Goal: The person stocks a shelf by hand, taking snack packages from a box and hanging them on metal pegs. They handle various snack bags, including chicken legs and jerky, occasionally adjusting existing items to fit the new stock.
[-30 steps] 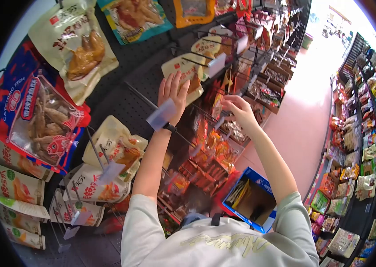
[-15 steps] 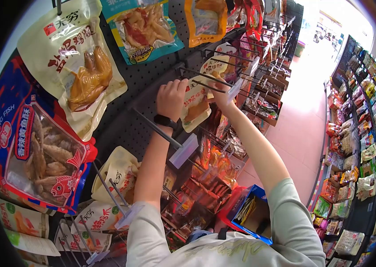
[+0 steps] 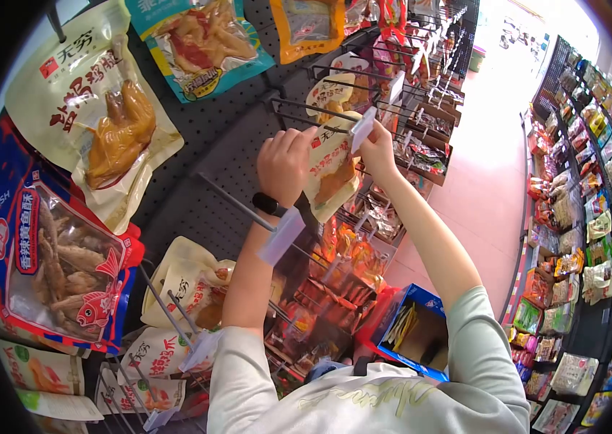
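Observation:
A cream snack packet (image 3: 331,173) with red lettering and a brown meat picture hangs at a metal double hook in the middle of the head view. My left hand (image 3: 284,163), with a black band at the wrist, is closed at the packet's left edge; its fingertips are partly hidden. On the other side, my right hand (image 3: 378,150) is closed at the packet's upper right edge, beside the hook's clear price tag (image 3: 364,129). That tag covers part of the packet's top. Just behind hangs a similar cream packet (image 3: 329,92).
Large bags hang at the left, including a cream bag (image 3: 96,119) and a blue-red fish bag (image 3: 60,267). Another hook's price tag (image 3: 281,237) sticks out over my left forearm. Below stands a blue box (image 3: 418,325). An aisle floor (image 3: 476,173) and stocked shelves (image 3: 581,239) lie right.
The packet has shifted outward along the hook, nearer its price tag. My right hand has moved out to the tag end with it. The whole view has shifted slightly.

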`<state>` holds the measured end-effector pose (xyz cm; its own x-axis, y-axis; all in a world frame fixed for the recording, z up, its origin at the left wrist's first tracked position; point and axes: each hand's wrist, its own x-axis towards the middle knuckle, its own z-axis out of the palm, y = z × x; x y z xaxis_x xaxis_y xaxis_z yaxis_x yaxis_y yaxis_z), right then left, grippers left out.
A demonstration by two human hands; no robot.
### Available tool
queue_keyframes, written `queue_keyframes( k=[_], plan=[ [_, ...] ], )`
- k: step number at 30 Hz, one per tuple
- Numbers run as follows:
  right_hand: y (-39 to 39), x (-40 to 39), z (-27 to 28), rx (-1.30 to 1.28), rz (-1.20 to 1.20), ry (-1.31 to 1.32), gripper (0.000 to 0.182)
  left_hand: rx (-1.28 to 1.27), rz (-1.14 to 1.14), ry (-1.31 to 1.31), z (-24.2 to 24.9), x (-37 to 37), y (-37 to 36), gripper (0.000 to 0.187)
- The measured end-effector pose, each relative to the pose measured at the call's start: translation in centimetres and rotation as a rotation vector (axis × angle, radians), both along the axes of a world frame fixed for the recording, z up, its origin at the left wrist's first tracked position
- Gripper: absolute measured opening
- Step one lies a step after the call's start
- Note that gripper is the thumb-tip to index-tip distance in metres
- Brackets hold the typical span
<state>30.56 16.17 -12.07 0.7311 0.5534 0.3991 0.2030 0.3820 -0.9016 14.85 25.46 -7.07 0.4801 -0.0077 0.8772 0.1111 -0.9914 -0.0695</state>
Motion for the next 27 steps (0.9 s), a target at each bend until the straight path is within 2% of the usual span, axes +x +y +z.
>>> queue_keyframes(
  k=[4,7,10,14,17,23,27],
  plan=[
    [-2.3,0.5,0.6,-0.041,0.037,-0.02,0.013,-0.192,-0.142,-0.098,-0.9,0.9,-1.5,0.023],
    [-3.6,0.5,0.9,-0.037,0.022,-0.053,0.013,-0.819,-0.355,-0.25,-2.0,1.4,-3.6,0.021],
    [-4.7,1.0,0.9,-0.066,0.032,-0.079,0.013,-1.063,-0.537,-0.345,-2.3,1.9,-4.6,0.022],
    [-6.1,0.6,1.6,-0.137,0.07,-0.05,0.014,-1.138,-0.544,-0.344,-4.1,2.6,-4.6,0.021],
    [-6.1,0.7,1.4,-0.123,0.085,-0.033,0.015,-1.267,-0.461,-0.248,-4.0,2.6,-5.2,0.022],
    [-7.2,0.7,1.6,-0.07,0.058,-0.009,0.017,-1.316,-0.56,-0.207,-3.1,2.4,-7.4,0.024],
    [-9.0,1.4,-0.2,-0.216,0.066,0.017,0.016,-1.35,-0.489,-0.107,-4.2,2.7,-8.8,0.021]
  ],
)
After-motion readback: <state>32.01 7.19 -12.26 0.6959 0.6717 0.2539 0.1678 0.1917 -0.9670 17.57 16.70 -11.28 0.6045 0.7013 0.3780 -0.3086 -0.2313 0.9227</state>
